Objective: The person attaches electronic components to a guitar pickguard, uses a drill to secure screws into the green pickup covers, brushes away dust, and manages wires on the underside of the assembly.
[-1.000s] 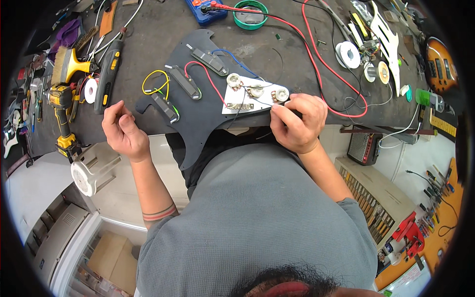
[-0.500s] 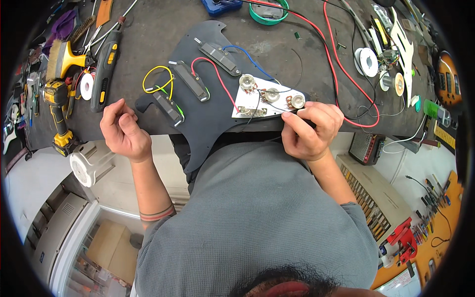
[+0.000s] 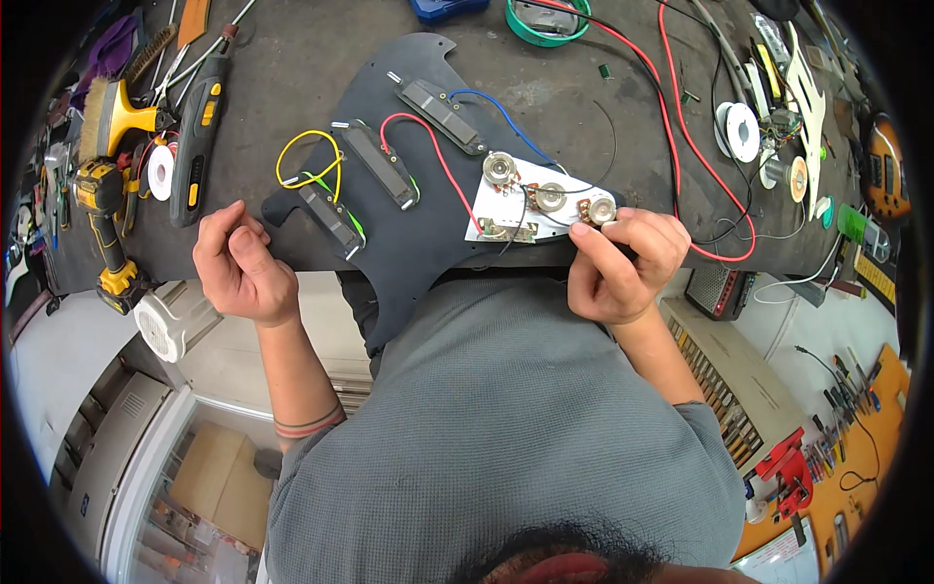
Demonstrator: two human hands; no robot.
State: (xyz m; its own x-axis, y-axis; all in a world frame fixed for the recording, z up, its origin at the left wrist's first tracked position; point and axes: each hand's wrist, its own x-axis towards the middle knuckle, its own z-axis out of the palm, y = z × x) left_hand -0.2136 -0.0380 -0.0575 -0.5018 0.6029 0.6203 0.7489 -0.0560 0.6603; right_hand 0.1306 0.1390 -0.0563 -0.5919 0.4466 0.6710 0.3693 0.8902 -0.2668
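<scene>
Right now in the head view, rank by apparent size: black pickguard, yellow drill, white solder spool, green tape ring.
1. black pickguard, largest by far.
2. yellow drill.
3. green tape ring and white solder spool: they look alike, and the ring is cut by the top edge, so no ranking between them.

A dark grey tabletop (image 3: 292,68) fills the upper view, with pale cabinets (image 3: 107,457) below its left edge and an orange tool board (image 3: 856,457) at lower right.
</scene>
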